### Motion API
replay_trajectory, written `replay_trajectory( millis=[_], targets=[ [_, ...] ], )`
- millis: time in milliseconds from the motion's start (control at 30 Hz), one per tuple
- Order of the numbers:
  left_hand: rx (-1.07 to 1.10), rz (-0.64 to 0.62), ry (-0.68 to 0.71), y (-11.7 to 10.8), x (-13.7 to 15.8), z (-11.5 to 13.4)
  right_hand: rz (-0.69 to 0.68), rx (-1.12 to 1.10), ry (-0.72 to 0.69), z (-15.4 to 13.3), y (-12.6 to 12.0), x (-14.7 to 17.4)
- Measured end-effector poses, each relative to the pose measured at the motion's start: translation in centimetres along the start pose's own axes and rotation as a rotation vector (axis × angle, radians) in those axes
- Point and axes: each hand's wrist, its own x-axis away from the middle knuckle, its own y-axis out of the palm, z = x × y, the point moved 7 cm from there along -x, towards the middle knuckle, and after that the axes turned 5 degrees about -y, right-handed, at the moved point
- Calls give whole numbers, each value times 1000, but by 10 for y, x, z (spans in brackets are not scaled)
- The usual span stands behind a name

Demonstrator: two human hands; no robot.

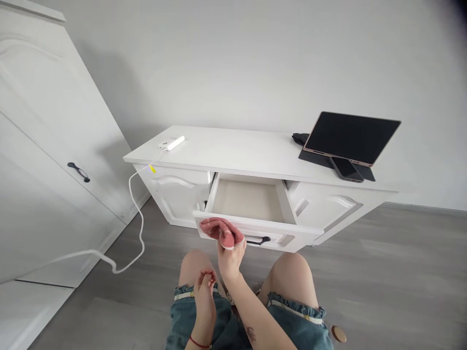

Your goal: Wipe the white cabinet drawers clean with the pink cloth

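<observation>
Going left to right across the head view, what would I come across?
Black curved wardrobe handle, small yellow cable tag, white corded plastic device, pink fabric cloth in the right hand, black curved drawer handle, black rectangular screen.

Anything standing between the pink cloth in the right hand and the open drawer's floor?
Only the front panel: in view, the pink cloth held by the right hand overlaps its left part. Over the panel's top edge, nothing visible blocks the way to the drawer floor.

One cloth (pixel 224 233), one drawer (pixel 251 200), one screen (pixel 352 137), one phone (pixel 346 170), one cable (pixel 141 231)
</observation>
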Motion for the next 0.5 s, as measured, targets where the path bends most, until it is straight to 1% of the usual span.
replay_trajectory(
  millis=[67,167,300,367,433,500],
  targets=[
    [10,-23,-23,9,2,-3,68,41,-28,4,-18,-3],
    [3,-115,-44,37,4,-2,96,110,10,19,-37,0],
    [20,-293,-57,88,8,5,86,247,72,49,-55,13],
    [36,-359,-90,109,9,7,89,281,82,65,-64,19],
    [32,-394,-125,124,11,8,106,293,97,80,-75,22],
    [8,-422,-138,135,13,8,122,282,144,97,-86,22]
  ],
)
